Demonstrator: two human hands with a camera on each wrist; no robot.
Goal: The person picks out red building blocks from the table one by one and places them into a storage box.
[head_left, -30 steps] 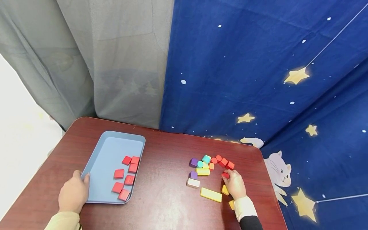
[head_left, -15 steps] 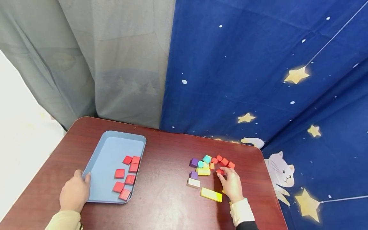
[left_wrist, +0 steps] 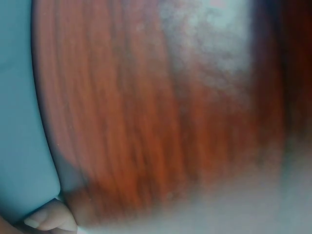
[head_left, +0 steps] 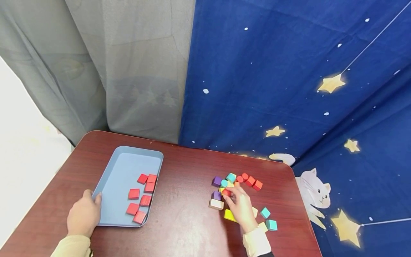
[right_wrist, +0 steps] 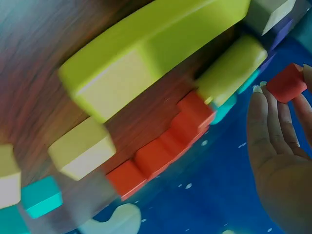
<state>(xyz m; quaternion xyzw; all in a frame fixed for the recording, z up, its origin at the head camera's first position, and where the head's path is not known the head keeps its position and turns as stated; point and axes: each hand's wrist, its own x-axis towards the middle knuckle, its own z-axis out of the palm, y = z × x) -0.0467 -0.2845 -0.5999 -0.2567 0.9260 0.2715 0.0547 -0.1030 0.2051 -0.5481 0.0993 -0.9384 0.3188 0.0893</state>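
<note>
My left hand (head_left: 84, 214) grips the near left rim of a blue-grey tray (head_left: 130, 160), its thumb over the inner side. Several flat red blocks (head_left: 133, 194) lie in the tray's right half. A fingertip (left_wrist: 48, 217) shows at the tray's edge in the left wrist view. My right hand (head_left: 242, 208) pinches a small red block (head_left: 226, 192) between thumb and fingertips, held above the loose blocks. In the right wrist view this red block (right_wrist: 287, 84) sits at the fingertips. The hand covers part of a long yellow block (head_left: 229, 215) in the head view.
Purple blocks (head_left: 216, 181), a pale wooden block (head_left: 216, 204) and a teal cylinder (head_left: 224, 183) lie left of the right hand. Red blocks (head_left: 257, 185) stand behind it, teal blocks (head_left: 271, 225) to its right. Curtains (head_left: 224, 89) hang behind the table (head_left: 183, 214).
My right hand has moved left with the red block, across the loose blocks. Teal blocks at the right have come into view from behind it. The left hand still holds the tray.
</note>
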